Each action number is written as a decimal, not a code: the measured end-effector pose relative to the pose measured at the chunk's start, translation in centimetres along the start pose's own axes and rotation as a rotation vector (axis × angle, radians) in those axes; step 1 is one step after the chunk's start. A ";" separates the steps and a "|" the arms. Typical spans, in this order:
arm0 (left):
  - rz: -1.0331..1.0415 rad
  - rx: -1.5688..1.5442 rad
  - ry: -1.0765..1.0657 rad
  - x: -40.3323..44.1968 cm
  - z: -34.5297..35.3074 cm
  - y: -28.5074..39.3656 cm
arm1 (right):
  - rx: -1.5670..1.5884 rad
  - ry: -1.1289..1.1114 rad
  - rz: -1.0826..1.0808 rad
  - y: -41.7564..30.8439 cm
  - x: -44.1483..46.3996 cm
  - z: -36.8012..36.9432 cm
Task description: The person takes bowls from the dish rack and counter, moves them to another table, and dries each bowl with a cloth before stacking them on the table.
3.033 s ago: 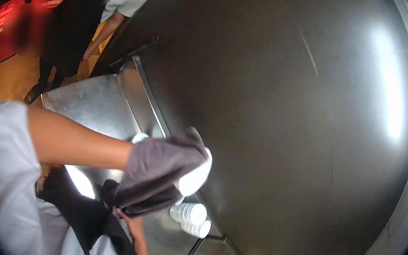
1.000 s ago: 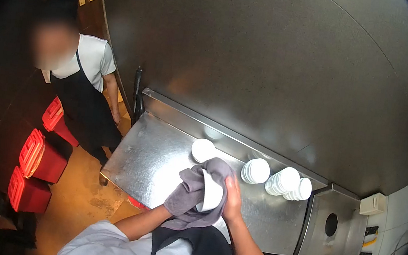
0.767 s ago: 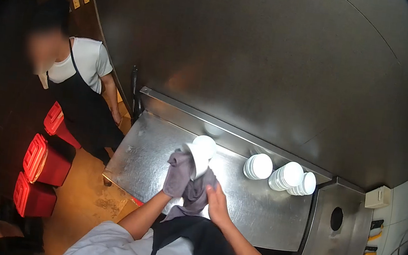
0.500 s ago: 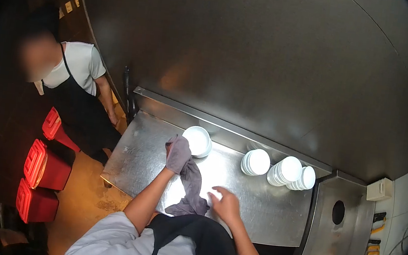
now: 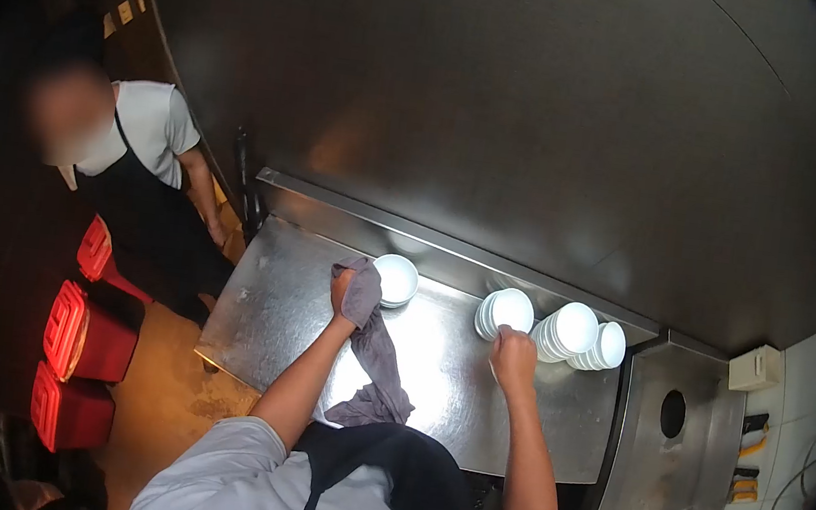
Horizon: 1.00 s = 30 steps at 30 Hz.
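Note:
My left hand [image 5: 341, 293] is closed around a grey-purple cloth [image 5: 379, 352], whose long end hangs down over the steel table toward my apron. Right beside that hand stands a small stack of white bowls [image 5: 396, 277]. Farther right, my right hand [image 5: 515, 358] is closed at the near rim of a taller stack of white bowls [image 5: 508, 309], its fingertips partly hidden by the hand itself. It appears to pinch the rim of a bowl there. Two more stacks, a middle one [image 5: 571, 329] and a right one [image 5: 606, 345], stand next to it.
A raised steel edge [image 5: 448, 255] runs along the back of the table [image 5: 263, 289]. Another person in a black apron [image 5: 147, 205] stands at the left, near several red lidded bins [image 5: 87, 334]. At the right are a steel counter with a round hole [image 5: 673, 414] and knives [image 5: 754, 436] on the wall.
My right hand has moved right and forward from above the table's near part to the bowl stack. My left hand still holds the cloth, slightly shifted beside the left bowls.

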<state>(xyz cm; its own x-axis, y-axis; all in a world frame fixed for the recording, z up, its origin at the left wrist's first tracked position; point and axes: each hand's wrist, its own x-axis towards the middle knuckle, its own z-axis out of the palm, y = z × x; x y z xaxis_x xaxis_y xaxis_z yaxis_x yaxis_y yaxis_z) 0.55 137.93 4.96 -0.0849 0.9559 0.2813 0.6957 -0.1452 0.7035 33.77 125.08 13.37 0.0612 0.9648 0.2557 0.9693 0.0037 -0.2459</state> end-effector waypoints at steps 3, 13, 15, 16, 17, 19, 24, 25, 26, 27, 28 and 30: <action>0.038 0.095 -0.039 -0.2 -0.8 -0.1 | -0.017 0.045 -0.001 -0.6 0.4 -0.2; 0.280 -0.023 -0.201 -4.7 -16.2 5.9 | 0.158 0.206 0.120 -0.7 0.8 -0.7; 0.107 -0.183 -0.187 -6.4 -13.0 -1.0 | 0.110 0.166 0.076 -0.8 0.9 -0.8; 0.068 -0.154 -0.176 -7.1 -12.5 -2.9 | 0.086 0.150 0.056 -0.8 1.0 -0.9; 0.118 0.093 -0.154 -7.4 -12.7 -3.5 | 0.088 0.144 0.044 -0.7 1.0 -1.0; 0.125 0.194 -0.166 -8.1 -12.5 -3.3 | 0.089 0.130 0.021 -0.5 1.0 -1.2; 0.101 -0.116 -0.296 -9.2 -12.5 -1.2 | 0.029 0.013 -0.048 -0.1 1.2 -2.1; 0.100 -0.192 -0.321 -9.5 -12.5 -0.9 | 0.004 -0.004 -0.078 -0.2 1.3 -2.0; 0.073 -0.373 -0.350 -9.8 -12.5 -0.5 | -0.034 0.028 -0.106 -0.1 1.2 -1.4; 0.056 -0.452 -0.369 -10.1 -12.8 -0.2 | -0.047 0.021 -0.125 -0.2 1.0 -0.8; 0.038 -0.530 -0.388 -10.4 -13.0 0.1 | -0.059 0.013 -0.143 -0.2 0.7 -0.1; -0.001 -0.515 -0.379 -10.9 -13.9 0.0 | -0.075 0.018 -0.193 0.8 0.0 1.9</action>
<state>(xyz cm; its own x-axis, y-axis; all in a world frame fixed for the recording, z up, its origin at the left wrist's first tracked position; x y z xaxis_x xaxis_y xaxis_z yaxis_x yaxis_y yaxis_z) -8.44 123.93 10.94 0.2384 0.9663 0.0969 0.2559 -0.1588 0.9536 34.11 125.56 11.38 -0.1242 0.9433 0.3078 0.9783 0.1682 -0.1208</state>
